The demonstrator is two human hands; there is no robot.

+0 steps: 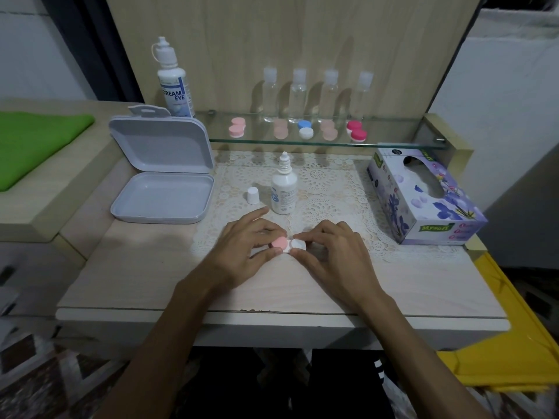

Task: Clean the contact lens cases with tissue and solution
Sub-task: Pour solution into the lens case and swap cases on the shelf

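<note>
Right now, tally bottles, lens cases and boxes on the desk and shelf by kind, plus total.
Clear bottles: 4
Solution bottles: 2
Lens cases on the glass shelf: 5
Lens case in both hands: 1
Tissue box: 1
Grey open box: 1
Total: 14

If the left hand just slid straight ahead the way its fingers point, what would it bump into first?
Probably the small solution bottle. The left hand, gripping the pink cap of the contact lens case, points forward and slightly right, and the bottle stands just beyond its index fingertip. Depth is uncertain.

"DREAM EYE" bottle [175, 86]; "Mysoft" tissue box [423, 198]
</note>
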